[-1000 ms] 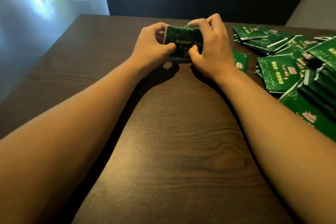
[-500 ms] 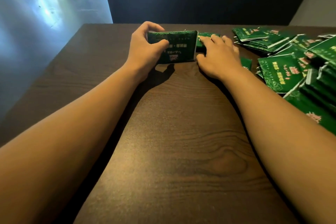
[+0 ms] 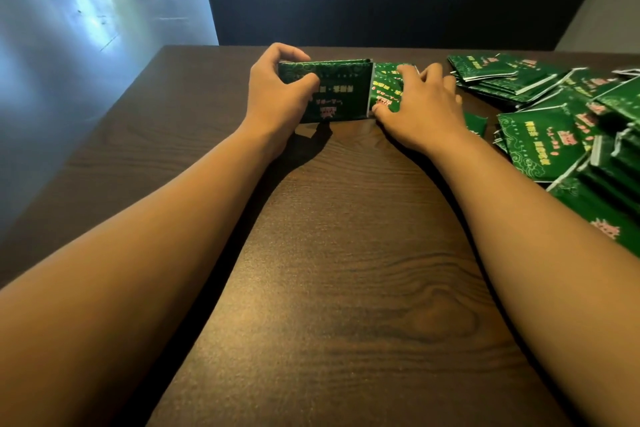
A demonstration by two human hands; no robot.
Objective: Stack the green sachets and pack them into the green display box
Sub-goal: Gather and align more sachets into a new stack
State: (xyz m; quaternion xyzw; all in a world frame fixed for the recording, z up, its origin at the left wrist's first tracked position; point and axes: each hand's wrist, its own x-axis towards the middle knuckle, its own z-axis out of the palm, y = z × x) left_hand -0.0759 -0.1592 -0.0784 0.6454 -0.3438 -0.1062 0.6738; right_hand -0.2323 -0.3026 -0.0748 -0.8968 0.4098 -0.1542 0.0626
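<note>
Two hands working together: left hand (image 3: 277,94) gripping box (image 3: 332,94) on table (image 3: 346,253) to steady it, right hand (image 3: 420,109) pinching stack of sachets (image 3: 386,87) at its open end for loading.

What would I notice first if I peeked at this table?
Two hands meet at the far middle of the brown table: the left hand grips a green display box, and the right hand pushes a stack of sachets into its open end. A messy heap of loose green sachets lies on the right.
</note>
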